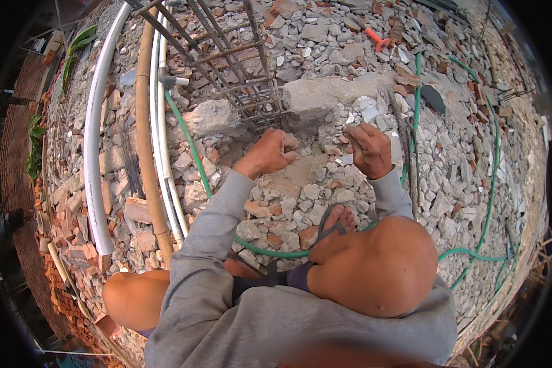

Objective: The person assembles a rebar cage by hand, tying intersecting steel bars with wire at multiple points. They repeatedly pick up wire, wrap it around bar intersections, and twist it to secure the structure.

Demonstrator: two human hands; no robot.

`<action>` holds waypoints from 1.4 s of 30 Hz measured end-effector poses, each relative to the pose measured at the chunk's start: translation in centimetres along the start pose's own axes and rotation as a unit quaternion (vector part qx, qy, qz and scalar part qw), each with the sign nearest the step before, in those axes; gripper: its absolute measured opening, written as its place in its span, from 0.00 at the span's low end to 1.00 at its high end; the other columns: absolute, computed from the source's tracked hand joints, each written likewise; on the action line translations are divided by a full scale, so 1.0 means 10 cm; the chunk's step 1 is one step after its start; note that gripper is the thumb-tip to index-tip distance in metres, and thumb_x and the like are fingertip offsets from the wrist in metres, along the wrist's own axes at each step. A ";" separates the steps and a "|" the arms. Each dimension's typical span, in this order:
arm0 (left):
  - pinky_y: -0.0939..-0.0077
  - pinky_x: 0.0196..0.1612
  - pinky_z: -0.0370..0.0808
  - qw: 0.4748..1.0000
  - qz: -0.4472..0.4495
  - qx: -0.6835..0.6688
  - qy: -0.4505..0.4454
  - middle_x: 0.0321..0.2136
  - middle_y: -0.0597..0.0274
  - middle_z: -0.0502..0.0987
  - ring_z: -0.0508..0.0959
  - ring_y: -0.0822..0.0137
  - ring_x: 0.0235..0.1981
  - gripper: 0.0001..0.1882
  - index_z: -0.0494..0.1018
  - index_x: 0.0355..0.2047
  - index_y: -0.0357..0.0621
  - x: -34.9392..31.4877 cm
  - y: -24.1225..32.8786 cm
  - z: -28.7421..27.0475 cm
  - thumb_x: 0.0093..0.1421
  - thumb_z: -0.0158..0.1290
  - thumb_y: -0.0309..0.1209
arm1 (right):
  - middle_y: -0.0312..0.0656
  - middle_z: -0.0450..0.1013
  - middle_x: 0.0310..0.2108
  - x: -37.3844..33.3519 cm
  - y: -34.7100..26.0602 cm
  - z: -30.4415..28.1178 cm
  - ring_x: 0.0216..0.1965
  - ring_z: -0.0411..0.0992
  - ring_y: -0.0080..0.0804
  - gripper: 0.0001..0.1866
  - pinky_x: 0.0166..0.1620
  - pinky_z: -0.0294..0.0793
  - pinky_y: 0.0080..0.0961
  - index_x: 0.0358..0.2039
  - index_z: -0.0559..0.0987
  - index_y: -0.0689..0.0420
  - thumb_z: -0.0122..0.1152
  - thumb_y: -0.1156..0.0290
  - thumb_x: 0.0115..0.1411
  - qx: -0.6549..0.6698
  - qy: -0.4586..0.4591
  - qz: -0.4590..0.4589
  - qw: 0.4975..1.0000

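Note:
My left hand is closed, its fingers curled in just below the foot of a rusty rebar cage. Level with it on the right, my right hand is pinched with the fingertips pointing left. A gap separates the two hands; whatever either one grips, if anything, is too thin or hidden to make out. Behind them lies a rough concrete beam, broken where the cage comes down. Dusty ground and rubble lie beneath my hands.
To the left run a thick white pipe, a bamboo pole and thinner white pipes. A green hose loops past my sandalled foot. An orange-handled object lies at the far right. Broken bricks and concrete cover the ground.

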State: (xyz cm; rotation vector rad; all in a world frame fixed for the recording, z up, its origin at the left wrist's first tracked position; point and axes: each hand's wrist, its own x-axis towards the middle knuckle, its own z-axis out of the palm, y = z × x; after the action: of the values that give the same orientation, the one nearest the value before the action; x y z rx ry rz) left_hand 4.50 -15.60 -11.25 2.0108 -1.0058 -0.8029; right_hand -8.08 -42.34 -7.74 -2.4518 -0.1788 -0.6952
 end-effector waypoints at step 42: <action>0.49 0.48 0.80 0.931 0.064 0.324 -0.155 0.32 0.41 0.81 0.83 0.42 0.40 0.09 0.82 0.35 0.33 -0.90 -0.08 -1.06 0.58 0.58 0.27 | 0.52 0.81 0.31 -0.05 -1.07 1.21 0.30 0.78 0.56 0.04 0.34 0.77 0.41 0.37 0.84 0.60 0.64 0.75 0.63 0.167 -0.221 0.079 0.958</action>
State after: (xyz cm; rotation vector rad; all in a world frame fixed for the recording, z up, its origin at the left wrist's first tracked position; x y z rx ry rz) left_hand 8.57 -4.10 -4.44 2.3631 -1.7479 -0.7999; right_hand -6.12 -26.67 -11.20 -2.2245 -0.2458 -0.0314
